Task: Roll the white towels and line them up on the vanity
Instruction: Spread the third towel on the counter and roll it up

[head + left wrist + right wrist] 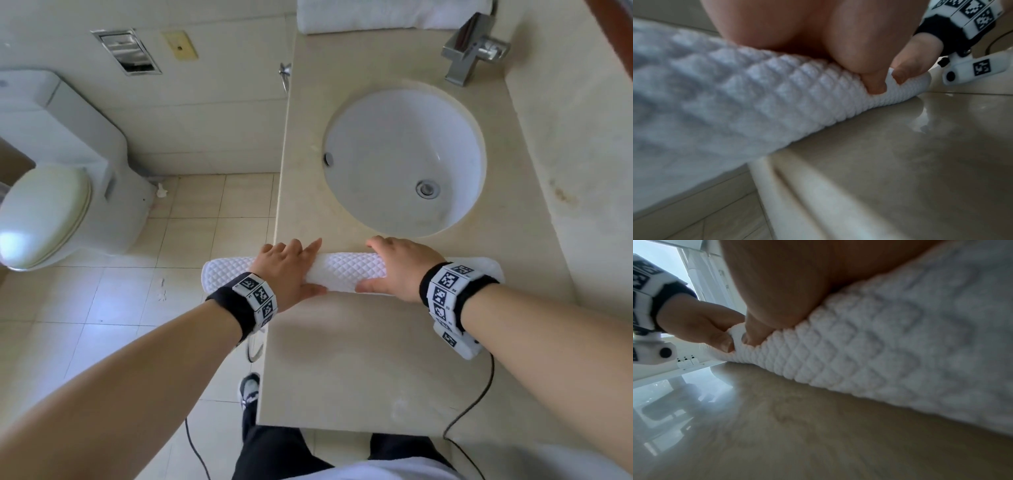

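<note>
1. Left hand (287,270) lies across the top of the rolled white towel (346,270), fingers draped over the far side, thumb (875,81) pressed into the near face. It is gripping the roll.
2. Right hand (400,265) does the same just to the right, and its thumb (756,335) digs into the cloth too. The thumbs are near each other with a pinch of towel bunched between them, so both hands are closed around the roll near its middle.
3. The roll lies crosswise on the worktop (359,359), between the person and the sink (404,161). Its left end overhangs the worktop edge above the floor (102,308).
4. Handling, my read: light, soft, quilted weave, so it grips well with no slip risk. It has no stiffness, and the ends will sag or unwind if only the centre is held.
5. Better hold: spread the hands out toward the two ends, palms on top, thumbs trapping the loose flap underneath. Keep downward pressure on while sliding it.
6. The overhanging left end is the weak spot, so pull it onto the worktop first.
7. At the far end of the worktop, beside the faucet (474,48), lies another folded white towel (387,15). The roll count there is unclear.
8. Off to the left: toilet (51,164).
</note>
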A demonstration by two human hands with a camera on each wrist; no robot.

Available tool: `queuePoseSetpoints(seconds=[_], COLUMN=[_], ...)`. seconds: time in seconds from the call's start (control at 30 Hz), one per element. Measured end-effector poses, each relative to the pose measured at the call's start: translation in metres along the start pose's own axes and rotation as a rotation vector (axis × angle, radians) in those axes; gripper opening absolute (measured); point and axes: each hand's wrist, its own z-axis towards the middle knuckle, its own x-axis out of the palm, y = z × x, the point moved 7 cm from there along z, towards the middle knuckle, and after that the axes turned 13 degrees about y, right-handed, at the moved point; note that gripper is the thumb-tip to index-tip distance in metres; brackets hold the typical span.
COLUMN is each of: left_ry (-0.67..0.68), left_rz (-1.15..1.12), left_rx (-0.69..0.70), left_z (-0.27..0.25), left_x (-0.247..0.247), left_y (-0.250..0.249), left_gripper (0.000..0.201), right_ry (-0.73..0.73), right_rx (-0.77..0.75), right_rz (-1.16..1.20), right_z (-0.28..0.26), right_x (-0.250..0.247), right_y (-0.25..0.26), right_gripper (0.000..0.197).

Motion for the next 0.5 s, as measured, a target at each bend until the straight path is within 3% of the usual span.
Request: queuePoseSetpoints(seconds=[0.27,0.5], left_ry=[-0.016,-0.002], left_rz=[0.045,0.107], left_rx=[0.130,0.225], left_z=[0.033,0.061], left_x=[-0.017,-0.080], left_y=[0.134,0.257], left_gripper=[0.089,0.082], right_ry=[-0.009,-0.052], right_rx=[0.121,0.207], right_rz=[0.049,0.105], right_z=[0.082,0.145], right_x=[-0.042,-0.131], right_y=[0.080,0.155], right_gripper=[0.100,0.099])
